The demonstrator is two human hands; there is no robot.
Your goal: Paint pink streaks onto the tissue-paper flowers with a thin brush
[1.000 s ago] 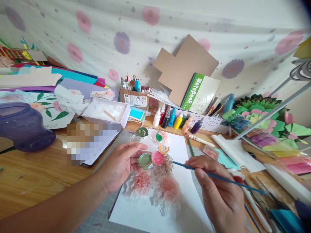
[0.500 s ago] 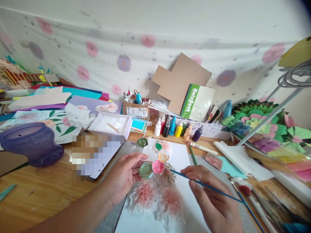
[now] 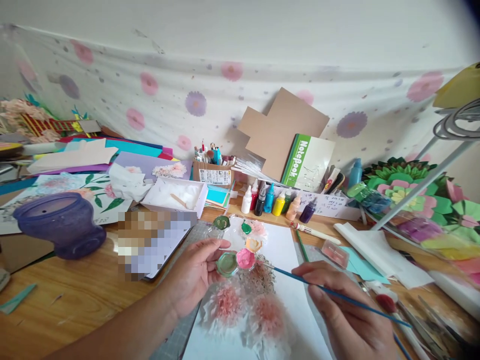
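Note:
My left hand [image 3: 198, 270] is closed on the edge of a clear paint palette [image 3: 231, 239], holding it over the white paper [image 3: 300, 295]. Its wells carry dull green, bright green, orange and pink paint [image 3: 245, 259]. Between the thumb and fingers of my right hand [image 3: 343, 300] is a thin blue paintbrush [image 3: 300, 277]. The brush tip lies just right of the pink well; whether it touches cannot be seen. Below the palette, two crinkled white flowers with pink centres [image 3: 228, 301] lie on the paper, with speckled marks behind them.
Several paint bottles [image 3: 269, 199] stand behind the paper. On the left are a purple pot [image 3: 62, 225], a white box [image 3: 195, 202] and a tablet-like board partly blurred. To the right lie brushes, scissors, a white paper roll [image 3: 369, 250] and a lamp arm [image 3: 412, 192].
The whole view has shifted slightly, so things sit a little lower and further right. The brush tip has drawn slightly away from the pink well; both hands keep their hold.

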